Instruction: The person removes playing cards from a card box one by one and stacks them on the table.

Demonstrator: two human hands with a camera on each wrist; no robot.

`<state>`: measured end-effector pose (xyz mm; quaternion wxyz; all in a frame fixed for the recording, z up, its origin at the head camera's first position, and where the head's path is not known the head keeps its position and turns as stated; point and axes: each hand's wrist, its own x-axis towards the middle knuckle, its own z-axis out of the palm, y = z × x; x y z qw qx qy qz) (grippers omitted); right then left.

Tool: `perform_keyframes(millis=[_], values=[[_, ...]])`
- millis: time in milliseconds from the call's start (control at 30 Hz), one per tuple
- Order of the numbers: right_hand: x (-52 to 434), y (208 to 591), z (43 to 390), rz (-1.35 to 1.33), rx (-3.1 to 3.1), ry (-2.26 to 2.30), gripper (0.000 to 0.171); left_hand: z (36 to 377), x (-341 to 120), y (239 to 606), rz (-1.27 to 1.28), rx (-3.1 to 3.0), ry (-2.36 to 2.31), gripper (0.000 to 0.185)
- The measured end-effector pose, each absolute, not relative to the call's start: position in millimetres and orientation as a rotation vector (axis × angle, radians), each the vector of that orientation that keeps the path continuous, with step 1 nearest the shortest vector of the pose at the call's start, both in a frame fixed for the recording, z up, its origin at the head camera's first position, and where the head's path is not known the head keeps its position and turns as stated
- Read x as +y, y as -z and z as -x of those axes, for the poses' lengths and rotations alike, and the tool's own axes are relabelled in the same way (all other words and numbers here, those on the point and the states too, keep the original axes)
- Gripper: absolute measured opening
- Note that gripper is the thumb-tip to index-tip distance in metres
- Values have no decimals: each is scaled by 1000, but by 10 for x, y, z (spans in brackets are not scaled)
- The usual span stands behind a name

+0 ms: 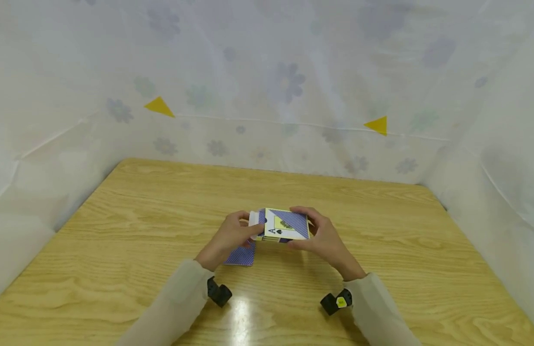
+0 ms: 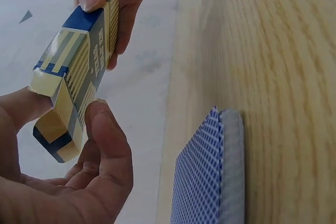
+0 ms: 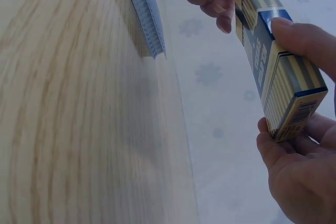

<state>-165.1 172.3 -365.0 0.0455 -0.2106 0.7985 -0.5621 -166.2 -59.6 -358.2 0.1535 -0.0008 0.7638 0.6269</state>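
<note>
Both hands hold a playing-card box (image 1: 284, 225) just above the wooden tabletop (image 1: 379, 230), near its middle. The right hand (image 1: 325, 240) curls around the box's right end, thumb on the upper edge and fingers underneath, so this grip carries the weight. The left hand (image 1: 228, 238) works the left end, where the flap (image 2: 55, 129) stands open; in the left wrist view the thumb (image 2: 107, 129) and a finger pinch that flap between them. A deck of cards (image 1: 241, 255) with blue patterned backs lies on the tabletop just below and near the left hand, apart from the box.

The step in hand looks like handling the open mouth of the box. To do it well, the right hand should keep the box steady and level without squeezing the thin walls, since a crushed mouth would catch on anything passing through. The left grip should bend the flap along its crease, not across it, and hold the small side tabs clear of the opening. The deck is best kept squared where it lies.
</note>
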Motion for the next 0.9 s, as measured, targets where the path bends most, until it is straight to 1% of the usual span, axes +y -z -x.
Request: perform_keyframes(millis=[633,900], values=[[1786,3647,1680,587,2455,1731,74,1656,-667,3499,-2,2141,-1883,38],[1804,3642,1697,553,2493,1738,74,1625,-663,3514,-52,2149,-1967,46]])
